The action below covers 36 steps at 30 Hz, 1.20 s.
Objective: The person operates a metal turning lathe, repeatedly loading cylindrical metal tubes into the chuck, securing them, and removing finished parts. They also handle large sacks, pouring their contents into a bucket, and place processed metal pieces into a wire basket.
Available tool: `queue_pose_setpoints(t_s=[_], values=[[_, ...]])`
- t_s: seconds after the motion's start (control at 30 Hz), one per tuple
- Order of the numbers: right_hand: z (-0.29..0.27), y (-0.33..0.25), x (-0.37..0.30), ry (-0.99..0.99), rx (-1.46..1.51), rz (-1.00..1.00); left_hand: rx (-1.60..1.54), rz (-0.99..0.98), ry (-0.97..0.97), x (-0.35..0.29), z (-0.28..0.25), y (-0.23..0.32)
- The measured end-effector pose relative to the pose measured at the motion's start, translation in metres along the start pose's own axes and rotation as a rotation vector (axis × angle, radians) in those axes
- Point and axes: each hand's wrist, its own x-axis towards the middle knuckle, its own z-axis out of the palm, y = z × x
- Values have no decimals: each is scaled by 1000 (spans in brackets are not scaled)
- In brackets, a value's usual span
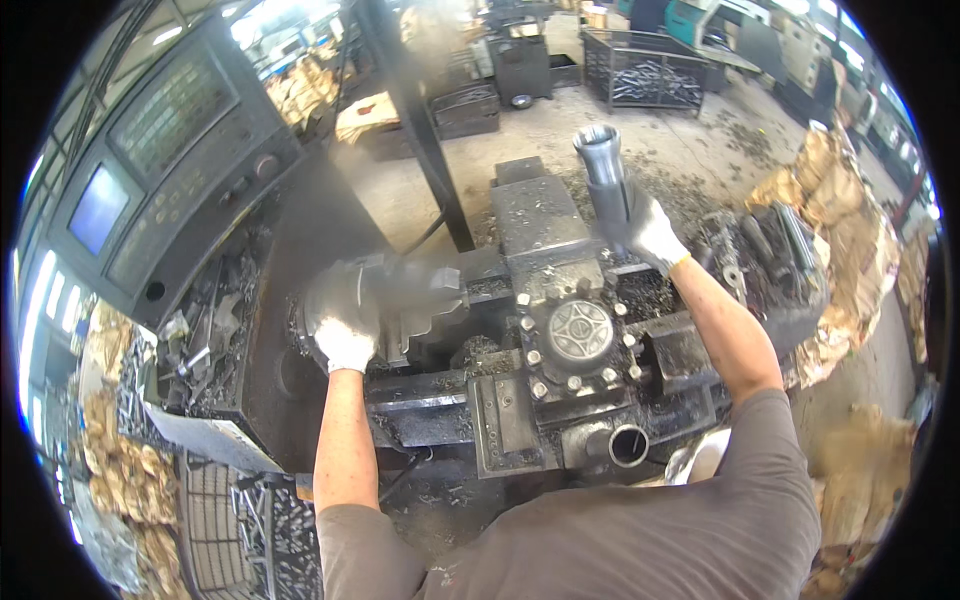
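Note:
In a white glove, my right hand point(655, 238) is wrapped around the lower part of a shiny steel tube point(598, 155). The tube stands nearly upright above the lathe's far side, its wider open end on top. My left hand point(346, 342), also gloved in white, is against the near side of the dark lathe chuck point(400, 295). Its fingers are smeared and partly hidden there. Stepped jaws stick out from the chuck toward the right. Between my hands sits the round-capped tool turret point(580, 332), ringed by several bolts.
A control panel point(150, 160) with a lit screen rises at the left. Metal shavings and a tool tray point(195, 350) lie below it. Metal parts point(765, 250) and brown wrapping point(850, 230) are at the right. A mesh bin point(640, 75) of parts stands behind.

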Motion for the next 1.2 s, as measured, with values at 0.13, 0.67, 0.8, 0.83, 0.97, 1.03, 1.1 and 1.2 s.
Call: queue_pose_setpoints(t_s=[0.13, 0.67, 0.8, 0.83, 0.97, 1.03, 1.1, 1.2], values=[[-16, -69, -41, 368, -147, -451, 46, 79, 23, 5, 7, -12], [185, 22, -337, -531, -172, -25, -1767, -1320, -633, -240, -38, 163], [187, 39, -339, -659, 31, 453, -1931, -1501, -709, -263, -16, 151], [170, 52, -350, -581, 62, 387, -2001, -1438, -647, -258, -24, 147], [19, 110, -439, -604, -17, 458, -1971, -1488, -528, -243, -61, 133], [-39, 164, -505, -589, 50, 820, -2093, -1599, -536, -262, -43, 107], [-62, 167, -510, -470, 25, 1194, -2195, -1442, -770, -260, -61, 108], [-58, 257, -532, -170, 10, 1359, -2097, -1452, -829, -257, -54, 115]])
